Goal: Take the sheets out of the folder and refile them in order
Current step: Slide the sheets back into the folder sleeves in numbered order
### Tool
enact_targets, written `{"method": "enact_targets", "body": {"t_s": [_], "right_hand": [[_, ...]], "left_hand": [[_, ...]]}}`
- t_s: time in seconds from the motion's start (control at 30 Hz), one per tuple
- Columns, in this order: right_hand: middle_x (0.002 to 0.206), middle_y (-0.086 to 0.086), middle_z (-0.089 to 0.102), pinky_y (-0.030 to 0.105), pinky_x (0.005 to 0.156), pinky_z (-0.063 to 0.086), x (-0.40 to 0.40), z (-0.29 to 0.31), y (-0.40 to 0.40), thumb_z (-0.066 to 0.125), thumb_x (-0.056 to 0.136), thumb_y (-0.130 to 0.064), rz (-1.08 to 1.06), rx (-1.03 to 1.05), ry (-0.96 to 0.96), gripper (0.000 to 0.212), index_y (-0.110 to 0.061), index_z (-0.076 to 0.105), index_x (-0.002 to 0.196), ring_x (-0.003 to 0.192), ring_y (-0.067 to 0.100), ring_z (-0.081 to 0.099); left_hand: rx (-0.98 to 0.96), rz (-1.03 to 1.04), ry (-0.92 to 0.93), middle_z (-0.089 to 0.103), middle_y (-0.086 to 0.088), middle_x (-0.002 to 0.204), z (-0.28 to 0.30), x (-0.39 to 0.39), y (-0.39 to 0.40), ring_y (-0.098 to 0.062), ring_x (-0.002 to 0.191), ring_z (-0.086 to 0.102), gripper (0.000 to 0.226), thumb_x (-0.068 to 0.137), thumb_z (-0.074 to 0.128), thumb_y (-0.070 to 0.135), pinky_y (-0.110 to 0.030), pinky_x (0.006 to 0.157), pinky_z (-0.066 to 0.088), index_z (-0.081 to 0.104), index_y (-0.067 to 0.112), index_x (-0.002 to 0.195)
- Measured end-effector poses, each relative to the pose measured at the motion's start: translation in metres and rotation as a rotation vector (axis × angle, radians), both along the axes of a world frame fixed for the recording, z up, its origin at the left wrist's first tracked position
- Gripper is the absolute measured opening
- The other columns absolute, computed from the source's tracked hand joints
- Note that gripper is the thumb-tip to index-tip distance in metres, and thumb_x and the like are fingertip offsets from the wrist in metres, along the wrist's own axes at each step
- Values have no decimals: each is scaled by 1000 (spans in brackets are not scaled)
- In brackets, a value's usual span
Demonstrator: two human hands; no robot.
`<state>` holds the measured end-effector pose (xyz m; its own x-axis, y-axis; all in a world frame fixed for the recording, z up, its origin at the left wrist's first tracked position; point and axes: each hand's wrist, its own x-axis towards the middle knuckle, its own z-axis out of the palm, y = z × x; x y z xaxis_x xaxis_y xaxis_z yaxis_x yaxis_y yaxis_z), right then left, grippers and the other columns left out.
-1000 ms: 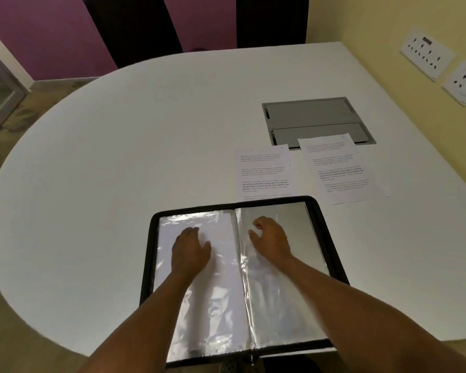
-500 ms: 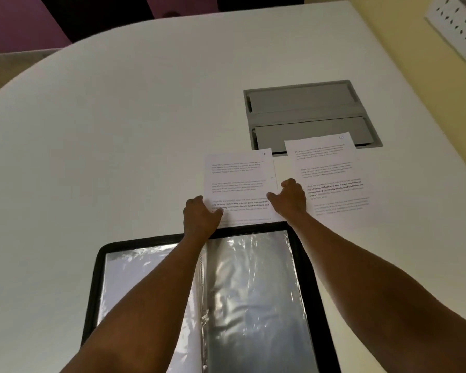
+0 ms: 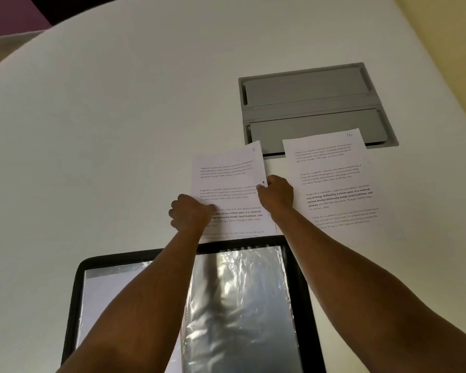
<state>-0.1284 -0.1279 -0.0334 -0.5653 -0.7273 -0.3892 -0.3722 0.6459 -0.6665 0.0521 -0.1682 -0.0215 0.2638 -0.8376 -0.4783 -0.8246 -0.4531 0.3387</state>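
Both hands grip one printed sheet (image 3: 228, 181) numbered "4", the left hand (image 3: 190, 214) curled on its left edge and the right hand (image 3: 276, 195) pinching its right edge, just beyond the open folder (image 3: 301, 292) at the desk's (image 3: 105, 130) near edge, beside a sheet marked "10" (image 3: 334, 179) overlapping a grey hatch (image 3: 315, 103).

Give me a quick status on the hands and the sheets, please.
Left hand and right hand both grip the near sheet. Second sheet lies beside it. Folder open, nothing blocking.

"4" on left sheet (image 3: 228, 170), "10" on right sheet (image 3: 331, 168)
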Motion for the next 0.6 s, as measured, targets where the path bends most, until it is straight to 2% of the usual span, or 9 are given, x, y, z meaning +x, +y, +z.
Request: {"method": "enact_targets", "body": {"t_s": [0.07,0.2,0.33,0.4,0.47,0.53,0.6], "right_hand": [[113,7,69,12,54,39,-1,2,0,59,95,-21,15,-69,-30,19,-7,65,106,84,13,62],[111,5,70,4,56,38,-7,22,-8,58,96,-24,-15,-271,-44,20,-8,64,107,85,9,62],[95,2,70,3,57,44,-17,60,-18,60,95,-22,-102,-551,-63,15,-9,64,100,72,-2,59],[84,-5,67,10,61,50,-24,77,-21,62,94,-22,-159,-648,-83,9,-13,62,96,68,-5,59],[77,-8,66,25,67,57,-29,87,-21,64,92,-24,-212,-705,-116,6,-19,61,90,69,7,64],[79,-2,69,40,73,59,-33,91,-17,66,91,-25,-257,-732,-170,6,-24,61,87,77,22,68],[82,-3,70,40,76,60,-33,93,-9,67,91,-21,-290,-734,-242,5,-21,62,89,82,20,69]], "left_hand": [[-14,0,26,47,-13,128,-1,-1,-3,-33,122,46,82,69,83,45,-47,97,46,43,8,130],[-162,-6,154,44,-13,136,1,-3,-11,-32,126,45,74,78,75,42,-47,104,43,43,10,137],[-432,-83,303,50,-9,128,19,-4,-5,-22,112,55,48,89,66,32,-37,95,49,50,11,128],[-534,-164,336,54,-6,120,28,-2,11,-17,101,57,35,91,64,25,-30,84,49,54,11,121],[-565,-274,329,58,-2,109,31,5,34,-13,92,57,25,92,62,22,-26,78,46,59,11,114],[-519,-389,318,62,1,99,28,15,57,-11,87,57,19,93,60,21,-25,78,46,64,11,109],[-428,-517,277,65,3,92,24,27,79,-11,84,58,16,94,60,24,-26,77,47,68,14,102]]}}
